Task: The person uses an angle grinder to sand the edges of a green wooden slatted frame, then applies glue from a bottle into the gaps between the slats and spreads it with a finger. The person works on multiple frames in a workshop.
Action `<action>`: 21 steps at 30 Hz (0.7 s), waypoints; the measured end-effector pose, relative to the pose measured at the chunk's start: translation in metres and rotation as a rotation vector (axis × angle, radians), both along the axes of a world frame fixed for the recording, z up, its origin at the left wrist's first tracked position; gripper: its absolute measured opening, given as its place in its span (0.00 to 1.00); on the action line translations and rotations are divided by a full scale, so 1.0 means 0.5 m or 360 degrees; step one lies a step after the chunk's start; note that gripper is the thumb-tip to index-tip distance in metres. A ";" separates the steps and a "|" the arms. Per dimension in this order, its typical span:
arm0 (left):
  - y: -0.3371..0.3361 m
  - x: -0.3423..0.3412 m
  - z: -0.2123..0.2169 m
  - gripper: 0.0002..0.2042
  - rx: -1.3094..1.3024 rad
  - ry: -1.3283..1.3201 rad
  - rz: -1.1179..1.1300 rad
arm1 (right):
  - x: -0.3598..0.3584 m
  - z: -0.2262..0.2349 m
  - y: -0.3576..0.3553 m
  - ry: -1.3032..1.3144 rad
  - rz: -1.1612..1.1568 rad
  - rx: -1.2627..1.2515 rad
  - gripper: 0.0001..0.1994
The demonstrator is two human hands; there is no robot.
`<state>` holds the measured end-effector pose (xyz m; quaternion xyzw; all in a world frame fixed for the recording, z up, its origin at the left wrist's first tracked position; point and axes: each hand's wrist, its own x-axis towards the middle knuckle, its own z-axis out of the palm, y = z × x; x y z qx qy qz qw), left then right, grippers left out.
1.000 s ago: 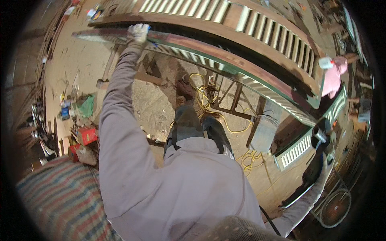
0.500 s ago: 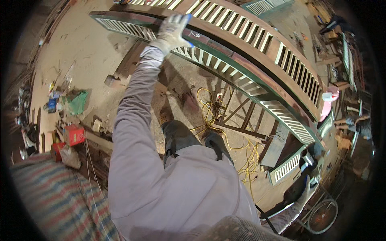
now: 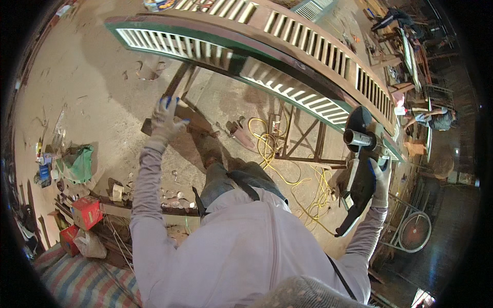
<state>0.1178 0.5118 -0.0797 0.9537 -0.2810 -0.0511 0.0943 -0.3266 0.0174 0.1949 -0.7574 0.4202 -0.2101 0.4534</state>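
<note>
My left hand (image 3: 167,123), in a white glove with blue fingertips, hangs over the floor with its fingers spread and nothing in it. It is apart from the green-edged louvred shutter (image 3: 238,64), which lies across the scene in front of me. My right hand (image 3: 380,179), also gloved, is closed around a black and silver power tool (image 3: 365,177). The tool has a round black part and a short metal tube at its upper end, overlapping the shutter's right end in view; whether it touches cannot be told. A brown louvred shutter (image 3: 261,19) lies just beyond the green-edged one.
Yellow cord (image 3: 264,146) lies in loops near my feet, beside a braced frame (image 3: 319,146). Red boxes (image 3: 86,212), a green bag (image 3: 79,165) and a striped sheet (image 3: 84,280) are at left. A spoked wheel (image 3: 415,231) and another person (image 3: 439,119) are at right.
My left hand has let go of the shutter's top edge and come back toward me, lower and to the left. My right hand has lifted the power tool up toward the shutter's right end.
</note>
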 end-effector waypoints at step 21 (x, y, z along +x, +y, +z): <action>0.350 0.017 -0.102 0.33 -0.0507 0.0052 0.0308 | 0.634 -0.004 0.197 0.0347 0.0658 -0.0370 0.41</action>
